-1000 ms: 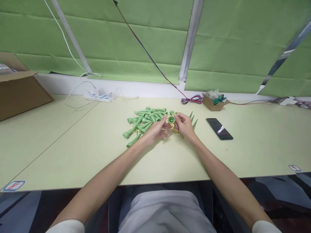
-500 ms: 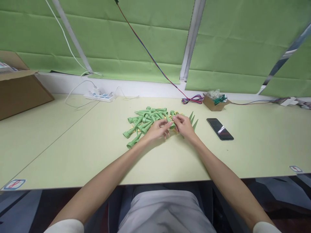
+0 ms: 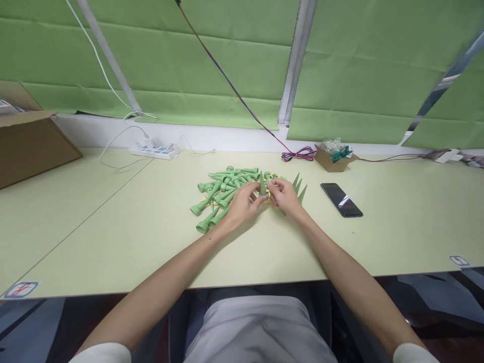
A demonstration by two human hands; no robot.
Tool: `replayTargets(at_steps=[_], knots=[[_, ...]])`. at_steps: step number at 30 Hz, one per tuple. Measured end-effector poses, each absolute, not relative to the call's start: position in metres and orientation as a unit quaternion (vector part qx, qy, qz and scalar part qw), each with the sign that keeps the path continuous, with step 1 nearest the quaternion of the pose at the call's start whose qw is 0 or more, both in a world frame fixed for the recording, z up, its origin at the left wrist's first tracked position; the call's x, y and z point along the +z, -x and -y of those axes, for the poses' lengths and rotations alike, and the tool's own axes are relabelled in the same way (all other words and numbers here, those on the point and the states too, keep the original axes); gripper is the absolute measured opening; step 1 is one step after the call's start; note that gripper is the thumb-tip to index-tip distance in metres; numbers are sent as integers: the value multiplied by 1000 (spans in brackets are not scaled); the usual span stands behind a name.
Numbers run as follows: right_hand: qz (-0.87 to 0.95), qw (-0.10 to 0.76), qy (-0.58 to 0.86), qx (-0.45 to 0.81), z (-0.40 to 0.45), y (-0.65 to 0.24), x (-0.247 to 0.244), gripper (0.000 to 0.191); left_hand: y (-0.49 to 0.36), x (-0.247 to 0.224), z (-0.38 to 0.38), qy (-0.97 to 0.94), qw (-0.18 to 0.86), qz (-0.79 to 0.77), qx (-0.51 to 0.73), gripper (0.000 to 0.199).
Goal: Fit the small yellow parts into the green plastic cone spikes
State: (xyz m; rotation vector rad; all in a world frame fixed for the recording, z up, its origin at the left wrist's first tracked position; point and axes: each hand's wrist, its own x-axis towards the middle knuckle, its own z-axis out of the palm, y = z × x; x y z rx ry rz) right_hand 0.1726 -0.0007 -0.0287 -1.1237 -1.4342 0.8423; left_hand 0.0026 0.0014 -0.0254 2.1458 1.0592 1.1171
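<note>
- Left hand (image 3: 244,202): grips green cone (image 3: 262,185), tip up, between thumb and fingers.
- Right hand (image 3: 286,195): fingertips drawn together just beside cone; whether anything is held, not discernible.
- Green spiked parts (image 3: 227,194): loose heap on table (image 3: 151,242), yellow bits (image 3: 268,192) among them.
- Black phone (image 3: 342,200): flat, right of right hand.
- Rear: small carton (image 3: 333,165) with clear plastic; power strip (image 3: 155,151) further left.

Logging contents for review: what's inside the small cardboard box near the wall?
Crumpled clear plastic and some green material show at the top of the small cardboard box; whatever lies beneath is hidden.
</note>
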Motion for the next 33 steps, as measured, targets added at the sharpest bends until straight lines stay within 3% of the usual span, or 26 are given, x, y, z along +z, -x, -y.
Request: replayTargets(at_steps=[14, 20, 25, 33], knots=[[585, 551, 466, 372, 1, -169, -31, 53, -5, -25, 1, -784, 227, -397, 420, 20], [563, 589, 464, 349, -4, -172, -36, 52, -7, -19, 0, -674, 383, -452, 441, 20], [587, 584, 440, 347, -1, -172, -33, 49, -9, -12, 2, -574, 576, -436, 385, 49], [612, 570, 425, 346, 3, -172, -29, 49, -9, -9, 5, -517, 662, -425, 337, 53]])
